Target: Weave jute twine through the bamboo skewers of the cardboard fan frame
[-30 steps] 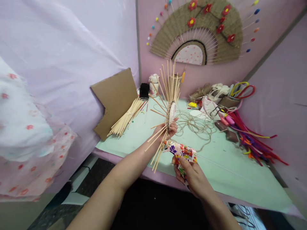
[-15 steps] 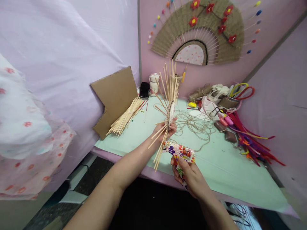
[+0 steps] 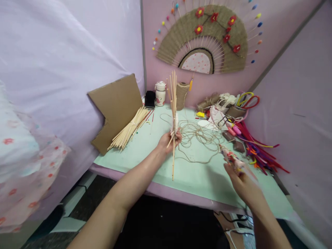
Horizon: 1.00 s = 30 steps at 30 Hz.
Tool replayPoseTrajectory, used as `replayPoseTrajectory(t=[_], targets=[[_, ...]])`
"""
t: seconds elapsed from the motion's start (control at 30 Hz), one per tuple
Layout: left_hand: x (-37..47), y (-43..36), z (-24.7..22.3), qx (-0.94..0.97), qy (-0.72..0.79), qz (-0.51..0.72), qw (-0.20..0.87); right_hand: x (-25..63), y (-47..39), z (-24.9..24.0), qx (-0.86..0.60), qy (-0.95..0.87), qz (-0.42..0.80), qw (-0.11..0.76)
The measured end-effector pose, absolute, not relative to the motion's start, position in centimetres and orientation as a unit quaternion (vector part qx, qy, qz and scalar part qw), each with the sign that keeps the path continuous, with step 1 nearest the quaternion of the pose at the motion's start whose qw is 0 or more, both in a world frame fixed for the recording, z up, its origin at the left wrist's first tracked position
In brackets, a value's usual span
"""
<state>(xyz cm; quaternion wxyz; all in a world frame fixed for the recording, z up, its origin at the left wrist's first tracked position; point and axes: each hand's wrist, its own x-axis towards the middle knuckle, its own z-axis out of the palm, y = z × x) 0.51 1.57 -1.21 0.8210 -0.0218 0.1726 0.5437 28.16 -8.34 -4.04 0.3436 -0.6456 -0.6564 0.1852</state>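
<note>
A piece with thin wooden sticks (image 3: 173, 100) fanning from a small base is held edge-on above the table by my left hand (image 3: 169, 141), its fingers wrapped round the base. Most sticks point up; a few point down. My right hand (image 3: 240, 180) grips a flower-patterned glue gun (image 3: 232, 158), off to the right and apart from the sticks. The gun's nozzle points up and left, over the table near the twine. Loose twine (image 3: 201, 135) lies in loops on the table between the two hands.
On the pale green table (image 3: 153, 166) are a stick bundle (image 3: 129, 129), folded cardboard (image 3: 116, 107), a white bottle (image 3: 160, 94), a twine spool (image 3: 182, 95) and, at right, pipe cleaners (image 3: 259, 145). A large decorated fan (image 3: 204, 33) hangs on the back wall.
My right hand has moved the glue gun right, away from the sticks. In my left hand the stick piece has turned edge-on. The whole view has shifted slightly.
</note>
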Motion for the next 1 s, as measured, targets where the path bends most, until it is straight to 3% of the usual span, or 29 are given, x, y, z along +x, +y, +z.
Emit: replayPoseTrajectory(t=[0.13,0.33,0.4,0.5,0.63,0.83,1.0], targets=[[0.6,1.9,-1.3,0.004,0.196,0.576,0.793,32.5,-6.1,-6.9,-0.692,-0.696,0.018,0.190],[1.1,1.8,-1.9,0.138,0.259,0.647,0.704,34.9,-6.4,-8.0,-0.698,-0.712,-0.002,0.082],[1.2,1.7,-2.0,0.151,0.262,0.652,0.695,35.0,-6.4,-6.5,-0.697,-0.709,-0.001,0.104],[1.3,1.6,-2.0,0.163,0.265,0.654,0.690,32.9,-6.2,-3.6,-0.657,-0.720,0.044,0.219],[1.5,1.4,-2.0,0.180,0.266,0.655,0.684,26.7,-5.6,-1.2,-0.539,-0.717,0.285,0.337],[1.6,0.9,-1.5,0.189,0.275,0.659,0.674,19.8,-4.2,-0.2,-0.413,-0.649,0.529,0.359],[1.6,0.7,-1.1,0.184,0.287,0.659,0.670,19.6,-3.8,0.0,-0.474,-0.600,0.543,0.347]])
